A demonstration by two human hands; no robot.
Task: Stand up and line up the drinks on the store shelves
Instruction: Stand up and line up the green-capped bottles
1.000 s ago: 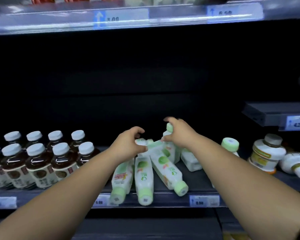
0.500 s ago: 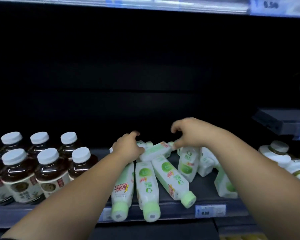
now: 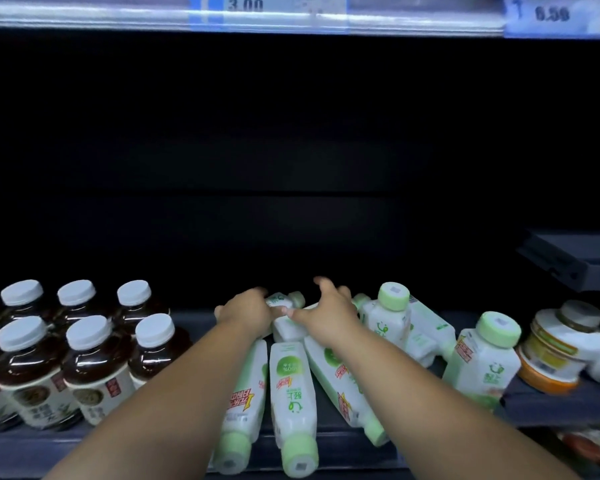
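Six dark tea bottles [image 3: 32, 368] with white caps, plus others cut off at left. Two white-and-green bottles [image 3: 482, 365] standing, at least five more lying. Two squat jars [image 3: 555, 348]. Two price tags [image 3: 246, 5].

We could not determine whether the left hand [image 3: 246, 311] gripped the half-covered bottle [image 3: 286, 330], its fingertips being hidden and blurred.

Head view: I'm looking forward and slightly down into the shelf [image 3: 191, 318].
Nearness: I'm sitting close, right at its front edge.
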